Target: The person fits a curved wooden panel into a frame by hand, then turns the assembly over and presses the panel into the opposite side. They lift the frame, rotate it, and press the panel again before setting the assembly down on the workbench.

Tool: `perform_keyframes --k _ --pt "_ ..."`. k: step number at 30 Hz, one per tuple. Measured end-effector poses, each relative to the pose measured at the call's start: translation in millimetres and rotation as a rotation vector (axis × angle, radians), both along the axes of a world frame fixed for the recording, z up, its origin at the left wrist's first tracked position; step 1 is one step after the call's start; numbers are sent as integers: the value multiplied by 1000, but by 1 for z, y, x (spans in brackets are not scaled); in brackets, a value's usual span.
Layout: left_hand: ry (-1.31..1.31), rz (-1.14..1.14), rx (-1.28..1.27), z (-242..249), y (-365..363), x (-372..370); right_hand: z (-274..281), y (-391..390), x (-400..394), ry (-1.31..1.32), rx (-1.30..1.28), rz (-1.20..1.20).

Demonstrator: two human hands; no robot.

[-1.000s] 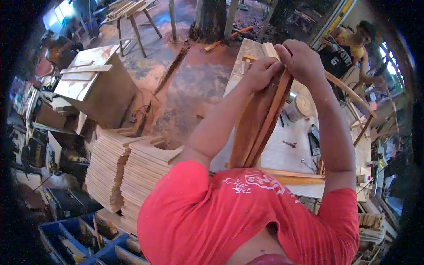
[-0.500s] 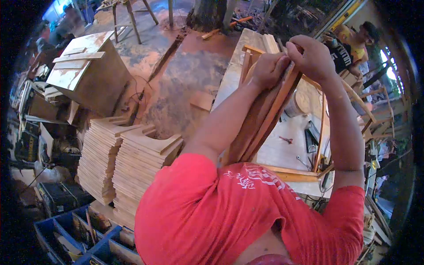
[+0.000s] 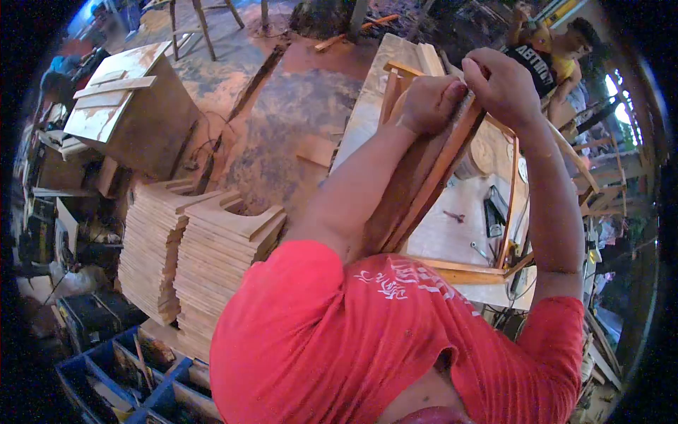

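Note:
A wooden frame (image 3: 441, 180) with a broad brown panel stands tilted on the worktable, leaning close to my chest. Closed at the panel's far upper end is my left hand (image 3: 432, 104), thumb pressed along the edge. My right hand (image 3: 505, 86) curls over the same far end from the other side, knuckles up. The hands nearly touch, and the fingertips are partly hidden. Slim orange-brown bars of the frame reach out to both sides of the panel.
The pale worktable (image 3: 441, 230) carries a round wooden piece (image 3: 482, 155), a black tool (image 3: 496, 212) and a small reddish tool (image 3: 454, 216). Stacked cut boards (image 3: 226, 247) rise at my left, beside a blue divided box (image 3: 159, 392). Another person (image 3: 551, 60) is beyond the table.
The view has shifted slightly, so the surroundings sit a little differently. Both hands keep their places at the panel's far end. The other person's arm is now raised.

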State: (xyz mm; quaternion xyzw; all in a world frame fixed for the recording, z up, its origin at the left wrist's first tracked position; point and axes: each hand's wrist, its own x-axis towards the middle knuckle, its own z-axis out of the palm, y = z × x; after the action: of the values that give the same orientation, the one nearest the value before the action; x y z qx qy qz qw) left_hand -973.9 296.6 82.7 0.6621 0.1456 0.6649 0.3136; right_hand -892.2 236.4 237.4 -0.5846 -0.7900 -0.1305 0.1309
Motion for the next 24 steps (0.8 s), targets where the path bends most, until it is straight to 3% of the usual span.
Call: perform_keyframes --k 3,5,12,18,20,21,23,24 --pt "111 9 -2 11 -2 -16 4 -6 -4 -26 7 13" --pt "145 -207 -80 12 -1 -21 5 -7 -1 -47 7 26" --pt "182 -380 -229 26 -13 -32 5 -6 2 -56 -22 55" --pt "161 -134 -263 32 -33 -38 2 2 10 -117 -46 48" --pt "113 49 -198 17 -25 -22 3 -3 8 -387 51 142" --pt "82 207 -93 7 -19 -13 2 1 6 -396 -36 97" --pt "-117 253 -29 31 -48 -24 -11 12 25 -270 67 135" --pt "-40 348 43 40 -62 -34 -6 5 19 -171 57 132"
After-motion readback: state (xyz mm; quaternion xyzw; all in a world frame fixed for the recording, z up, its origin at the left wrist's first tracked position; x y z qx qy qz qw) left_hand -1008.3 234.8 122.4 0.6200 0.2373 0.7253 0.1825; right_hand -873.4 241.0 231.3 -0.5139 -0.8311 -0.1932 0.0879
